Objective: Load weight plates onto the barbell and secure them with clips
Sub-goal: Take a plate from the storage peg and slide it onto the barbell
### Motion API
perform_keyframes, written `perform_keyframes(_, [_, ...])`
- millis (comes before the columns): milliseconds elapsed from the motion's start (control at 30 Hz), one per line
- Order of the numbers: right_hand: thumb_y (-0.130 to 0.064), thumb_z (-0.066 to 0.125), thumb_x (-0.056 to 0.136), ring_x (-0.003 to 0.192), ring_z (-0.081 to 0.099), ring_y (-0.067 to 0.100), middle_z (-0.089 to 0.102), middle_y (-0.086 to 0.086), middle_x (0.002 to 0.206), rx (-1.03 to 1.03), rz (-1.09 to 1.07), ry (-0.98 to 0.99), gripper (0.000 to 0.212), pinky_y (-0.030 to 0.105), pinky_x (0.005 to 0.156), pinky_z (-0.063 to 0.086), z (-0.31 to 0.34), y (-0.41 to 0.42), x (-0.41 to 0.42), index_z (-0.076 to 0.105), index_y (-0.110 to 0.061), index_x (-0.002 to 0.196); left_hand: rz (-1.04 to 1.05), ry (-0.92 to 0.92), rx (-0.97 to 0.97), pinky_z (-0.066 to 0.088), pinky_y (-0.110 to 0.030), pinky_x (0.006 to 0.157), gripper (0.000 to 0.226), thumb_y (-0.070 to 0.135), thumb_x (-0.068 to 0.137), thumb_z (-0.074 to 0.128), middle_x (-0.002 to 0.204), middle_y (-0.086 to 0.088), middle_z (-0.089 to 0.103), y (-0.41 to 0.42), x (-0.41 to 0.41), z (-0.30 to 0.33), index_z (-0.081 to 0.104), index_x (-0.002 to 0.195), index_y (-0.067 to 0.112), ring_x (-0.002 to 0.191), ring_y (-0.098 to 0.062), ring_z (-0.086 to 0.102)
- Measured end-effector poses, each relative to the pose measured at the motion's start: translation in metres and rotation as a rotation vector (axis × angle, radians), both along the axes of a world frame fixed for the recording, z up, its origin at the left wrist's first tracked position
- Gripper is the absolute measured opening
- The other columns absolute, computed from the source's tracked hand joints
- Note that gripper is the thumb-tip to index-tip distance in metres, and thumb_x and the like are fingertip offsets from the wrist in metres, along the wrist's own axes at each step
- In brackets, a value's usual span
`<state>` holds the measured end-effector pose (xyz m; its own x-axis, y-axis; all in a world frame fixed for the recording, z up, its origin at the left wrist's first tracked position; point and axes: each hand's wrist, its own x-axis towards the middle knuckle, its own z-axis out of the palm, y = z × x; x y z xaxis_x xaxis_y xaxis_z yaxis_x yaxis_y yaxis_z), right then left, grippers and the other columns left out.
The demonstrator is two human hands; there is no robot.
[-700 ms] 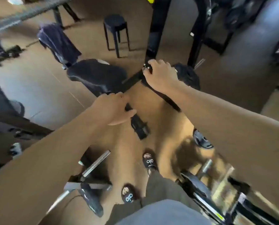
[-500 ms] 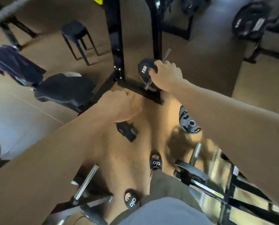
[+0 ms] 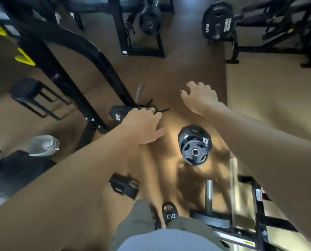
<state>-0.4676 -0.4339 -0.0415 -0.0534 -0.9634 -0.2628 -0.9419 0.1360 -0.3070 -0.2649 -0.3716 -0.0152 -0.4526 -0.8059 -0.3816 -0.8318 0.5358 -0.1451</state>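
Observation:
A black 10 kg plate (image 3: 117,115) hangs on a silver peg (image 3: 138,91) at the foot of a black rack (image 3: 73,73). My left hand (image 3: 142,126) is closed over the plate's hub, around a spring clip (image 3: 163,110) whose thin black handles stick out past my fingers. My right hand (image 3: 200,98) hovers to the right above the floor, fingers spread and holding nothing. Another 10 kg plate (image 3: 189,134) lies flat on the floor below it, with a smaller plate (image 3: 194,153) on top.
A black clamp-like piece (image 3: 125,186) lies on the floor near my feet (image 3: 170,213). A silver bar end (image 3: 209,192) and frame are at the lower right. A 15 kg plate (image 3: 218,22) and racks stand at the back, a stool (image 3: 29,90) at the left.
My view swung right and down. My right hand let go of the plate on the peg and opened to the right. My left hand moved up onto that plate's hub and closed.

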Motion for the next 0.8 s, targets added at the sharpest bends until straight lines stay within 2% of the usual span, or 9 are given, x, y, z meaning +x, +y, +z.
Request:
perform_keyframes(200, [-0.050,0.033,0.109,0.141,0.042,0.039,0.046,0.015,0.155,-0.004,-0.065,0.054,0.057,0.052,0.114,0.036,0.008,-0.092,-0.036,0.036,-0.022,0.158,-0.060,0.001,-0.012,0.049,-0.043,0.092,0.058,0.061,0.104,0.030,0.142,-0.007,0.054,-0.118,-0.023,-0.005,0.045,0.144,0.021,0.122,-0.028,0.058])
perform_keyframes(500, [-0.049,0.030,0.109,0.138,0.045,0.036,0.049,0.014,0.151,0.072,-0.090,0.156,0.054,0.049,0.111,0.038,-0.010,-0.279,-0.042,0.040,-0.022,0.156,0.017,0.020,0.079,0.043,-0.047,0.107,0.061,0.059,0.106,0.030,0.160,-0.011,0.039,-0.346,-0.037,-0.034,0.037,0.153,0.021,0.138,-0.032,0.048])
perform_keyframes(800, [-0.047,0.027,0.110,0.139,0.042,0.035,0.047,0.013,0.152,0.049,-0.099,0.157,0.054,0.047,0.109,0.035,0.016,-0.475,-0.082,0.039,-0.023,0.156,0.001,0.035,0.062,0.042,-0.047,0.109,0.062,0.059,0.106,0.029,0.165,-0.011,0.033,-0.540,-0.093,-0.014,0.032,0.157,0.023,0.142,-0.032,0.046])
